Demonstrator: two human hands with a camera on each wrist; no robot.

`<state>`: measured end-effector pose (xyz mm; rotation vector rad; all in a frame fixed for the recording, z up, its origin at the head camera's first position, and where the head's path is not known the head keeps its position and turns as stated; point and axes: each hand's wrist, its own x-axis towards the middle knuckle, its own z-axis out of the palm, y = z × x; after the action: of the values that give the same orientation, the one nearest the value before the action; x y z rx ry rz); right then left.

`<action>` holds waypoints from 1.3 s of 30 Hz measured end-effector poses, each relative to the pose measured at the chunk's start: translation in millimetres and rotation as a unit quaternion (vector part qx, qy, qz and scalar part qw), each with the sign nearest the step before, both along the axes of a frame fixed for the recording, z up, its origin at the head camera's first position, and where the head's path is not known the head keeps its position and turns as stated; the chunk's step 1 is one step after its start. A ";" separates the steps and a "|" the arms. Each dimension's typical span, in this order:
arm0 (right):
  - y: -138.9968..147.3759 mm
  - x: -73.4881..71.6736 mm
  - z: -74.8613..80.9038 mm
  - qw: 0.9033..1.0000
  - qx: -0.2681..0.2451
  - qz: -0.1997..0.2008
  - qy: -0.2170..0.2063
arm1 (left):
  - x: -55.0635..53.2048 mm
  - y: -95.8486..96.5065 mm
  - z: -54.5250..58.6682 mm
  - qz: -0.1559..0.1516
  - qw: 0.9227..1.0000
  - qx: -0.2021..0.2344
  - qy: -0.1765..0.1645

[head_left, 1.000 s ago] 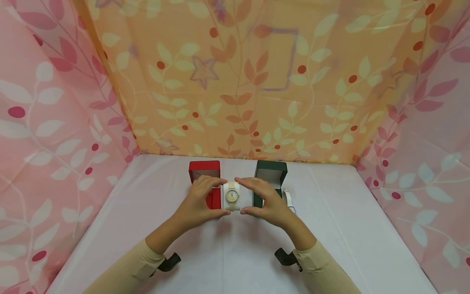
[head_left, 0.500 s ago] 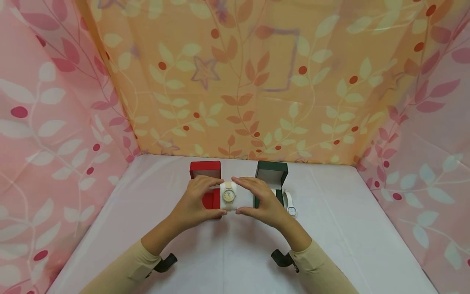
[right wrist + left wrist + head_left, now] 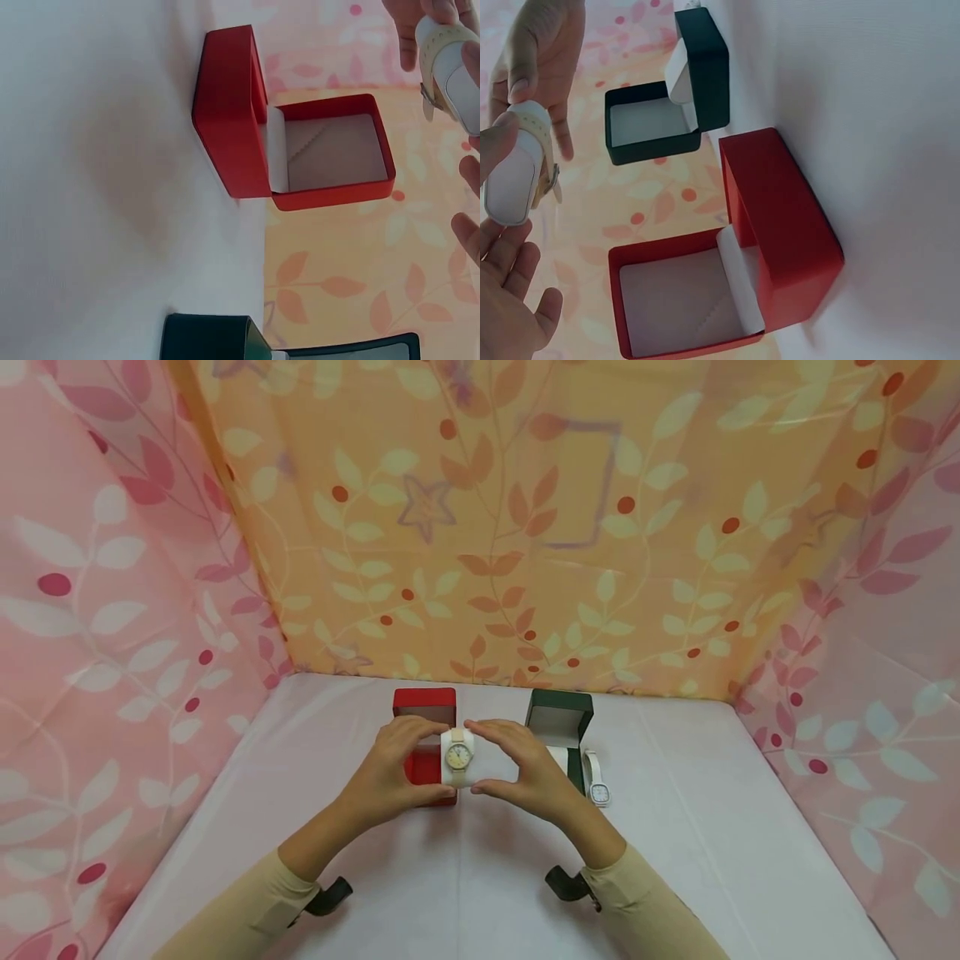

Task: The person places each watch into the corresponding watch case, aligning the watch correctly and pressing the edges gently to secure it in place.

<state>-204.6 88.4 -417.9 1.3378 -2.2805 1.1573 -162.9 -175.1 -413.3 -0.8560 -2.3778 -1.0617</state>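
Observation:
In the head view my left hand (image 3: 382,772) and right hand (image 3: 536,777) both hold a white watch cushion (image 3: 446,762), thumbs at the near end and fingers at the far end. A watch (image 3: 458,756) with a cream strap and round dial is wrapped round it, dial up. The cushion hangs above the front of an open red watch box (image 3: 425,698), partly hiding it. From below, the left wrist view shows the cushion's white underside (image 3: 511,184) and the strap buckle (image 3: 553,178).
An open green watch box (image 3: 559,702) stands right of the red one, a white cushion in it. Beside it lies a white watch (image 3: 597,789). Patterned cloth walls (image 3: 480,527) close off the back and sides of the white table (image 3: 457,893).
Both hands have shifted slightly left together with the watch on its cushion, over the red box. The white watch beside the green box is now uncovered by my right hand.

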 end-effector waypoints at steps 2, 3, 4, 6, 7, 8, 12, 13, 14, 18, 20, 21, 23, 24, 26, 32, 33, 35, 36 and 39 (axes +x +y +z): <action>-1.7 -0.4 0.1 1.000 -0.006 0.006 0.003 | 0.4 -1.1 -0.9 0.000 1.000 0.002 -0.003; -2.6 -0.6 -0.1 1.000 -0.008 0.010 0.004 | 0.6 -1.5 -1.4 0.001 1.000 0.002 -0.004; -3.2 -0.8 -0.4 1.000 -0.011 0.013 0.006 | 0.9 -2.0 -1.9 0.003 1.000 0.001 -0.006; -4.7 -1.2 -1.1 1.000 -0.012 0.018 0.009 | 1.7 -3.0 -3.5 0.008 1.000 -0.003 -0.011; -5.4 -1.5 -1.5 1.000 -0.012 0.020 0.009 | 2.4 -3.5 -4.0 0.009 1.000 -0.004 -0.013; -5.9 -1.7 -1.9 1.000 -0.011 0.022 0.009 | 3.0 -3.8 -4.5 0.011 1.000 -0.005 -0.016; -7.8 -2.6 -3.9 1.000 0.000 0.016 0.000 | 5.7 -5.0 -6.1 0.017 1.000 -0.007 -0.025; -8.3 -2.9 -4.6 1.000 0.003 0.013 -0.003 | 6.1 -5.2 -6.5 0.020 0.999 -0.007 -0.027; -8.8 -3.1 -5.2 1.000 0.006 0.011 -0.006 | 6.4 -5.3 -6.8 0.022 0.999 -0.008 -0.029; -10.5 -4.2 -7.8 1.000 0.012 0.005 -0.017 | 6.6 -6.0 -8.8 0.030 0.999 -0.011 -0.036; -11.0 -4.9 -8.7 1.000 0.015 0.004 -0.019 | 6.0 -6.5 -9.5 0.030 0.999 -0.013 -0.037; -11.2 -5.4 -9.2 1.000 0.015 0.003 -0.021 | 5.6 -6.7 -9.9 0.030 0.999 -0.015 -0.037; -11.7 -6.8 -10.4 1.000 0.017 0.004 -0.022 | 4.5 -7.4 -10.6 0.030 0.999 -0.020 -0.037; -11.8 -7.4 -11.1 1.000 0.018 0.004 -0.021 | 4.2 -7.6 -10.5 0.030 0.999 -0.022 -0.038; -12.2 -8.7 -12.6 1.000 0.020 0.005 -0.023 | 3.5 -8.7 -10.8 0.029 0.998 -0.029 -0.041; -14.0 -10.5 -17.2 0.999 0.029 0.007 -0.031 | 3.4 -12.8 -10.2 0.025 0.997 -0.055 -0.055; -14.3 -10.4 -17.8 0.999 0.030 0.007 -0.032 | 3.5 -13.4 -10.5 0.024 0.997 -0.057 -0.056; -15.0 -10.3 -19.1 0.999 0.031 0.006 -0.033 | 3.4 -14.6 -11.9 0.022 0.996 -0.059 -0.056; -15.4 -10.3 -19.6 0.999 0.030 0.006 -0.032 | 3.1 -15.1 -12.4 0.022 0.997 -0.058 -0.055; -17.0 -10.8 -20.1 0.999 0.031 0.003 -0.028 | 1.6 -16.8 -14.0 0.024 0.997 -0.059 -0.045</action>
<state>-215.4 71.3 -438.0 1.3523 -2.3712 1.1505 -161.3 -191.9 -427.3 -0.8007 -2.5444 -0.9697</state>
